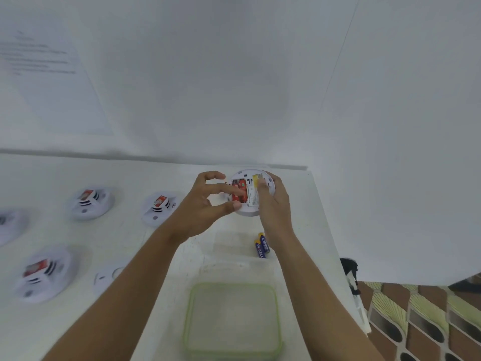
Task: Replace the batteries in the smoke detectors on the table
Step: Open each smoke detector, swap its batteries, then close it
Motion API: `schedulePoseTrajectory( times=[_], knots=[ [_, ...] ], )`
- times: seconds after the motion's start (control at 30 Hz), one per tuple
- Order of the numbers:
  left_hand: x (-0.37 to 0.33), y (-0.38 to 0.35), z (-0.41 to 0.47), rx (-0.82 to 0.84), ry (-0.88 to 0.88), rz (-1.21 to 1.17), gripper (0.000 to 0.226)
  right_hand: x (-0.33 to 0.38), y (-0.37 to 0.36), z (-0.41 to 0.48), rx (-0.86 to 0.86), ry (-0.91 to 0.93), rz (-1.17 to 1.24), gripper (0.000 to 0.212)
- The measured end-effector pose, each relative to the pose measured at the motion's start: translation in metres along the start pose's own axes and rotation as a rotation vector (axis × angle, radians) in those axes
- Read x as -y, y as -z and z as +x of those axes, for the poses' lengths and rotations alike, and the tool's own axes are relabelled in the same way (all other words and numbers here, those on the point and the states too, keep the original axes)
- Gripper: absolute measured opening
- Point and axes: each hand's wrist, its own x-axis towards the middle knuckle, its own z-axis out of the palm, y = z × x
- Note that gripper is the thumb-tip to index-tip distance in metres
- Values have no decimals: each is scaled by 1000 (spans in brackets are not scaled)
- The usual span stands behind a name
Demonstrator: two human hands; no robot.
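The detector [251,198] in hand is held up at the far right of the table [130,175], back side toward the camera, battery bay open. The right hand [273,204] grips it, fingers curled round the right rim and thumb laid across the label. Red batteries [239,190] sit in the bay. The left hand [200,204] has a finger stretched over them and its thumb at the detector's near edge; whether it pinches a battery or only presses on it, I cannot tell

Two blue batteries [261,246] lie on the table just near of the detector, beside the right forearm. A green-rimmed tub [191,308] sits nearer still. Other detectors [91,203] stand to the left, and a white cover [108,278] lies flat, partly hidden by the left arm

The step looks like seating or prying the cells in this one unit; which of the two is not plain from the colours alone. If the red ones are the old cells, the next move calls for a fingertip under one end to lever it out against the spring, with the right hand holding the body steady, then the blue pair go in with the poles matched to the bay's marks. The cover would close it last
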Motion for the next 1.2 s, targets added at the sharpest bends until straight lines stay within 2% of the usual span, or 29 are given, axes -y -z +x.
schedulePoseTrajectory(
  times=[0.13, 0.27, 0.47, 0.6, 0.73, 0.8, 0.87, 0.97, 1.03, 1.1, 1.2],
  knots=[
    [3, 13, -19, 91, 73, -160, 36, 5, -11, -14, 77, 28, 17, 25],
    [13, 26, -37, 117, 143, -619, 64, 4, -31, -28, 147, 30, 44, 22],
    [23, 44, -61, -32, 289, -894, 52, 0, -61, -44, 228, 45, 29, 21],
    [32, 61, -78, -82, 277, -796, 46, -2, -80, -53, 321, -2, 55, 25],
    [37, 79, -94, -205, 237, -576, 42, -2, -93, -49, 559, -202, 202, 33],
    [38, 86, -101, -278, 241, -464, 34, -3, -94, -46, 667, -305, 303, 48],
    [41, 92, -107, -338, 252, -398, 27, -4, -98, -46, 778, -341, 305, 63],
    [44, 101, -117, -363, 256, -370, 24, -8, -104, -49, 950, -209, 94, 90],
    [46, 108, -123, -335, 252, -357, 25, -8, -108, -51, 1000, -142, -50, 110],
    [47, 115, -129, -285, 252, -372, 29, -8, -111, -53, 998, -107, -94, 110],
    [50, 122, -133, -215, 318, -477, 41, -12, -116, -55, 949, -50, -110, 99]
  ],
)
